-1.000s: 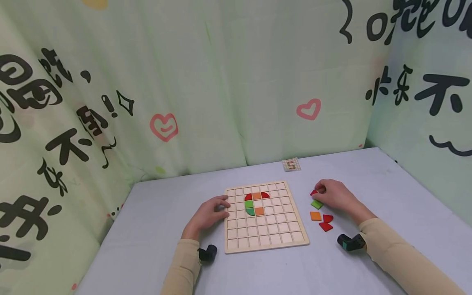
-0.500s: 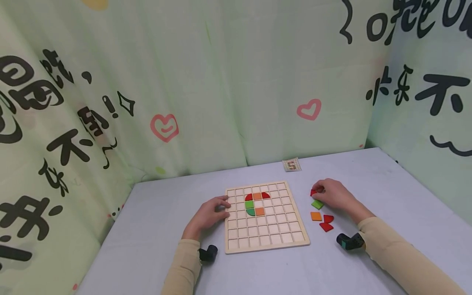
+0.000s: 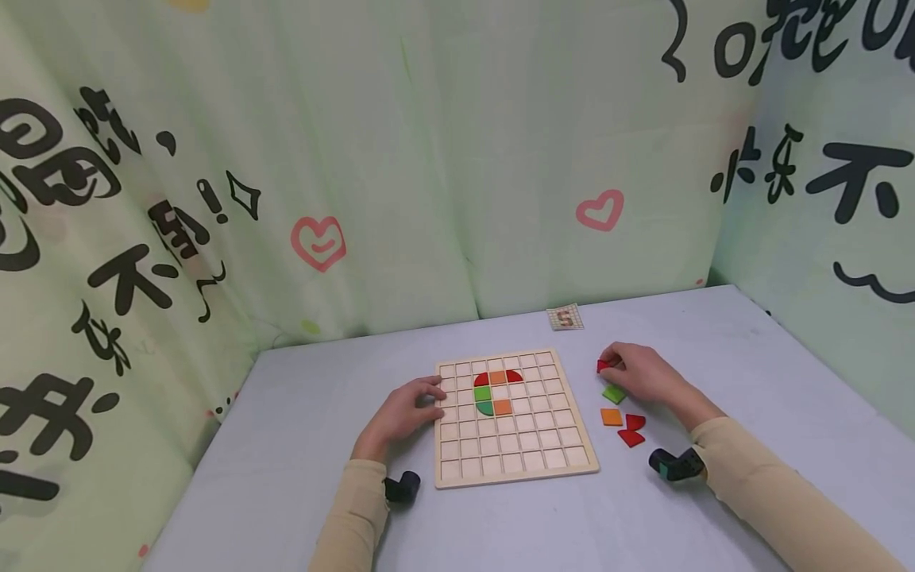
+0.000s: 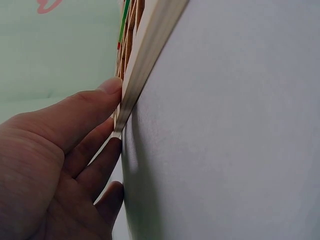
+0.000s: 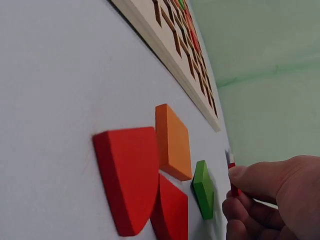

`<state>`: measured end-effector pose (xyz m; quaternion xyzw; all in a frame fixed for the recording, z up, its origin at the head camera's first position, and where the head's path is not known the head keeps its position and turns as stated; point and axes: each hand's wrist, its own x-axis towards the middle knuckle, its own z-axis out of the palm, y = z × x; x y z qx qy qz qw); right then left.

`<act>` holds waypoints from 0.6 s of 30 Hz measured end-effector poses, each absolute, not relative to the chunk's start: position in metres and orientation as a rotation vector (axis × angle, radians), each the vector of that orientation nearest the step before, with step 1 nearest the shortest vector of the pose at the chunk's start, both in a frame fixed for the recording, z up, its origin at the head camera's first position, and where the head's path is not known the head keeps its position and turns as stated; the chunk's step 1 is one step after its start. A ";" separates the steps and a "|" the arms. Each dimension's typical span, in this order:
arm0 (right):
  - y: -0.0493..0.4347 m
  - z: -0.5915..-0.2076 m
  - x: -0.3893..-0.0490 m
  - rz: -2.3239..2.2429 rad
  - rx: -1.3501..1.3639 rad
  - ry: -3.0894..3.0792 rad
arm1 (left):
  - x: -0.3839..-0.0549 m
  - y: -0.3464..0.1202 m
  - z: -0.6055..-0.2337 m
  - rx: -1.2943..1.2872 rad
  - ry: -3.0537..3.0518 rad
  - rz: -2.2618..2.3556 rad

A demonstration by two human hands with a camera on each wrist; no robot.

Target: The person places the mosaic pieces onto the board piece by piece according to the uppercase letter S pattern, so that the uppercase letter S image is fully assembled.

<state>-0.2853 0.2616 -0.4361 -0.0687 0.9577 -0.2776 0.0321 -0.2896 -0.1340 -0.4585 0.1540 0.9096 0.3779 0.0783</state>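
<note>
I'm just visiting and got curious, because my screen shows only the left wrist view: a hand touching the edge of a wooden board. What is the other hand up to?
Observer: The right hand is pinching a small red piece.
Visitor: Is it holding that over the wooden board?
Observer: No, in the head view it is off to the right, past the board's right edge.
Visitor: Are there any other loose pieces over there?
Observer: Yes, four lie on the table close to that hand: a green piece, an orange piece and two more red ones.
</note>
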 end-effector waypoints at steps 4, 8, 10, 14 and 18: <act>0.253 -0.430 -0.283 -0.896 -0.243 2.944 | -0.289 -0.134 -0.457 0.456 2.725 1.130; 0.243 -0.425 -0.280 -0.923 -0.276 2.924 | -0.288 -0.134 -0.456 0.431 2.719 1.133; 0.238 -0.424 -0.279 -0.919 -0.298 2.914 | -0.289 -0.133 -0.457 0.430 2.719 1.131; 0.229 -0.421 -0.277 -0.913 -0.366 2.904 | -0.289 -0.133 -0.458 0.430 2.722 1.130; 0.220 -0.419 -0.276 -0.925 -0.421 2.886 | -0.290 -0.133 -0.458 0.440 2.724 1.131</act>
